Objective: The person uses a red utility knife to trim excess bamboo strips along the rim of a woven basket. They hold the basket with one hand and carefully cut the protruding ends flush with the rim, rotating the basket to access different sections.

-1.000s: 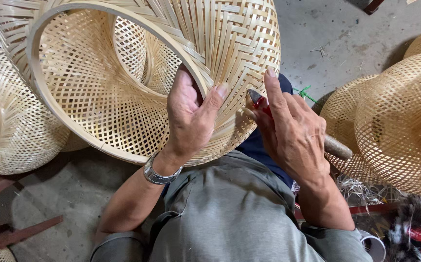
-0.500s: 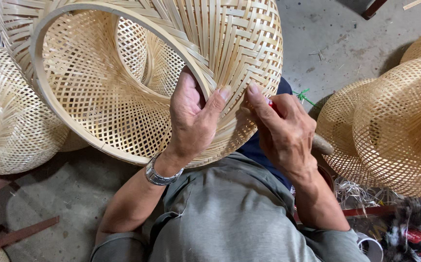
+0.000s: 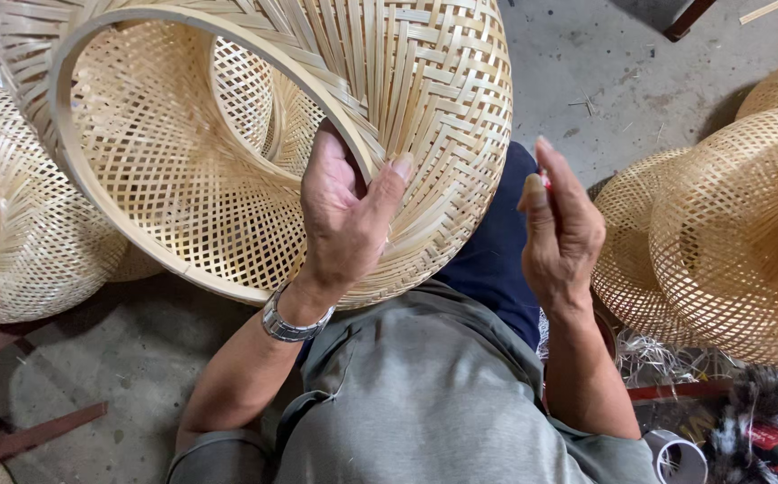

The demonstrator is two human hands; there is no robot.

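Note:
A large woven bamboo basket shade (image 3: 425, 116) with a round rim hoop rests tilted on my lap, its opening turned to the left. My left hand (image 3: 344, 215), with a metal watch at the wrist, grips the rim, thumb outside on the weave and fingers inside. Just right of the basket and apart from it, my right hand (image 3: 561, 235) is closed around a small red-tipped tool (image 3: 546, 179), mostly hidden in the fingers.
Another woven basket (image 3: 12, 215) lies at the left. Several stacked woven shades (image 3: 730, 233) sit at the right on the concrete floor. Bamboo strips, a tape roll (image 3: 676, 457) and a feathery brush (image 3: 765, 412) lie lower right. A dark red wooden frame (image 3: 12, 430) is lower left.
My right hand has drawn away from the basket's wall to the right and lifted. The left hand keeps its grip on the rim; the basket has barely shifted.

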